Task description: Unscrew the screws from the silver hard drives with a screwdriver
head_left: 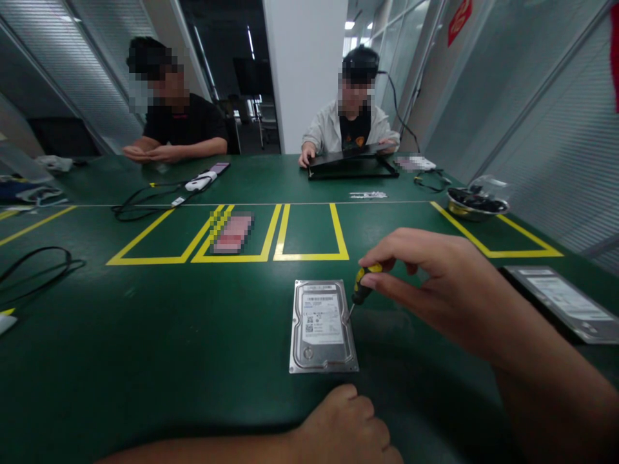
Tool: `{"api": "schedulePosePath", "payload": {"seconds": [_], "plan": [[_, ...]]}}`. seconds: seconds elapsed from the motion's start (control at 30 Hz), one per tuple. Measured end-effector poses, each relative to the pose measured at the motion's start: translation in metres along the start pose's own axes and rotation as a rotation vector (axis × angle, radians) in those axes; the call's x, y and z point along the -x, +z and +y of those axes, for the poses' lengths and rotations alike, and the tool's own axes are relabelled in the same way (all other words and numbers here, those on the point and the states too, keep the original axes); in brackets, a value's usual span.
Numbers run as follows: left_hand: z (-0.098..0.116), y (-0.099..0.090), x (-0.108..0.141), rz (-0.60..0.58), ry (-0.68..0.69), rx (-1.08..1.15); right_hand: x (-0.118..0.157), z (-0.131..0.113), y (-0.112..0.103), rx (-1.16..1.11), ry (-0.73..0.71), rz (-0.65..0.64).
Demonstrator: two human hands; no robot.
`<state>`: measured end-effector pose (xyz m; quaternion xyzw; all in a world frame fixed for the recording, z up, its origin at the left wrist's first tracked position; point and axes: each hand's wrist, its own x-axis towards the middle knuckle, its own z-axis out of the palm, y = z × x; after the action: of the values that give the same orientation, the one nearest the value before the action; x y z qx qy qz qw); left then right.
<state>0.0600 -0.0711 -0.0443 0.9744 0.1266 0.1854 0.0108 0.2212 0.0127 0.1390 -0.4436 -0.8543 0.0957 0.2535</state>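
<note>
A silver hard drive [323, 328] with a white label lies flat on the green table, label side up. My right hand [425, 277] is closed around the black-and-yellow handle of a small screwdriver [362, 283], pinching it between thumb and fingers. The tilted shaft points down and left, and its tip meets the right edge of the drive near the middle of that side. Just in front of the drive's near edge, my left hand [348, 428] rests as a fist on the table, apart from the drive. Nothing shows in it; its palm side is hidden.
Another hard drive [565, 303] lies at the right, beyond my forearm. Yellow tape [312, 256] marks rectangles across the table. A metal bowl [476, 203] holds dark items. Black cables [140, 203] lie at the left. Opposite, two people sit; one handles a black panel and frame [353, 169].
</note>
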Motion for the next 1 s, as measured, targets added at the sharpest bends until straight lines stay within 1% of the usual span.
{"api": "schedulePosePath", "payload": {"seconds": [0.1,0.23,0.37,0.53,0.6,0.8,0.93,1.0], "plan": [[-0.0009,-0.0006,0.0008,-0.016,0.012,0.000,0.0000,-0.0003,-0.0002,0.001,-0.016,-0.004],[-0.0011,-0.0017,0.0004,0.000,0.009,0.002,0.0002,0.0001,0.0002,-0.006,-0.026,-0.003],[-0.0009,-0.0011,-0.0004,-0.033,0.009,-0.011,0.0013,0.0011,0.0013,0.009,-0.025,0.000],[-0.0002,0.0003,0.0000,0.022,0.004,-0.020,0.0032,0.0015,0.0017,0.035,-0.017,0.052],[0.0000,0.0002,0.0001,0.009,-0.002,-0.016,0.0032,0.0016,0.0016,0.033,-0.007,0.057],[0.0000,0.0005,-0.0003,-0.018,-0.004,-0.001,0.0012,0.0013,0.0009,-0.003,-0.023,0.012],[0.0000,-0.0013,-0.0011,-0.020,-0.012,0.009,0.0012,0.0003,0.0007,0.018,-0.009,0.019],[-0.0002,-0.0026,-0.0015,-0.051,-0.011,0.012,0.0016,0.0002,0.0009,0.023,-0.015,0.034]]}}
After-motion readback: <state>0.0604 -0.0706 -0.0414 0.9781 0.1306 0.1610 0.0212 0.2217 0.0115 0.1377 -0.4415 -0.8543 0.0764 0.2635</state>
